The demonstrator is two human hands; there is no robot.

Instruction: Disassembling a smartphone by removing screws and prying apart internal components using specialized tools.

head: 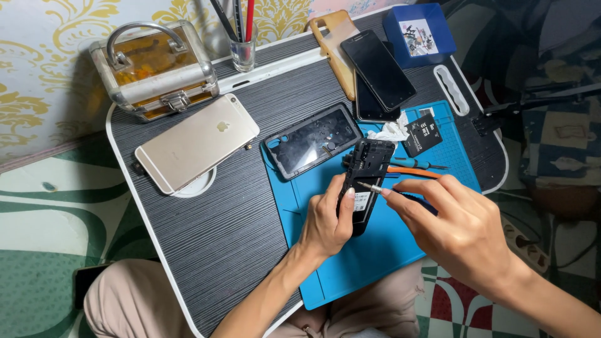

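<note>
Fingers of the left hand (325,220) wrap the sides of an opened phone (365,178), holding it tilted above the blue mat (375,250); the right hand (460,231) pinches a screwdriver (370,186) between thumb and fingertips, its tip touching the phone's bared inside. At 11 o'clock of the phone a black back cover (313,141) lies hollow side up on the mat's corner; at 2 o'clock lie an orange tool (410,172), a battery (422,133) and a crumpled tissue (391,130). Further out at 12 o'clock two dark phones (377,72) lie stacked over a tan case (335,44); at 1 o'clock a blue box (418,34) holds small parts too fine to make out. At 10 o'clock a gold phone (197,143) lies face down on a white disc (197,186); beyond it a metal case (153,69), latched, its contents hidden; a glass (243,55) holds pens, cut off at the top. All rests on a grey table (219,231).
</note>
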